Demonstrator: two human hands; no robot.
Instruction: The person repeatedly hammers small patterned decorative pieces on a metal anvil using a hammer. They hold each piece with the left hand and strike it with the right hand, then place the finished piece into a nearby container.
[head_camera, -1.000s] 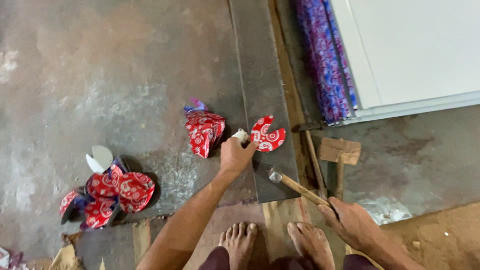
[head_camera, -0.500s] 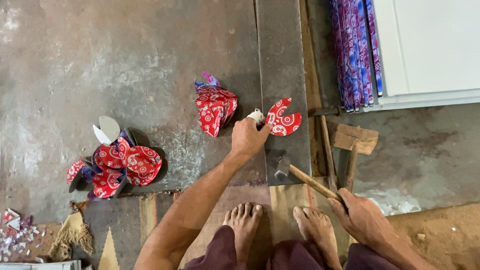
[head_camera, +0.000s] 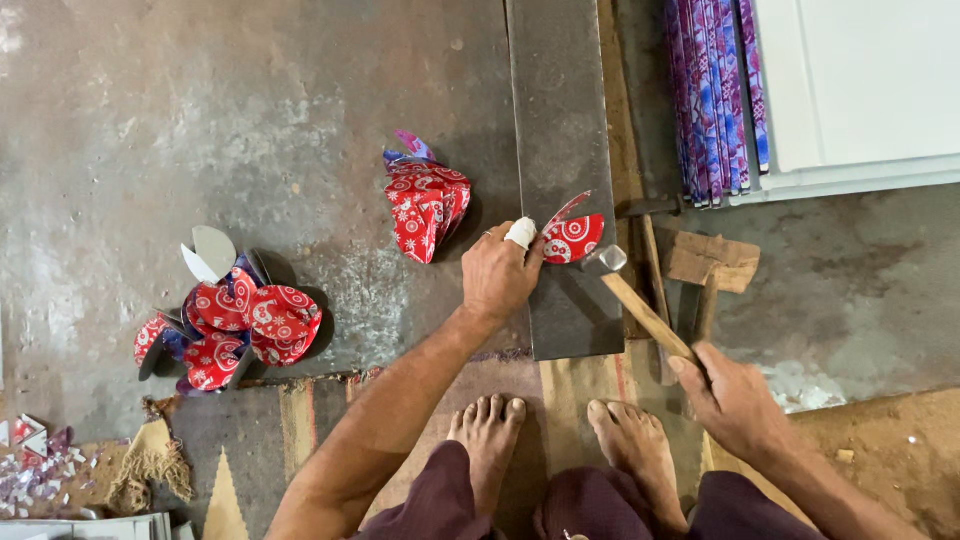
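While left hand (head_camera: 500, 275) pins disc (head_camera: 572, 238), right hand (head_camera: 735, 400) holds hammer (head_camera: 640, 310).

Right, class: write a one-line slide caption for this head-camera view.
Left hand steadies a red patterned piece on a metal slab; right hand holds a hammer beside it.

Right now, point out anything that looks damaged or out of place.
The left hand has a white wrap on one finger, right beside the red patterned piece where the hammer comes down. Shiny scraps litter the floor's lower left.
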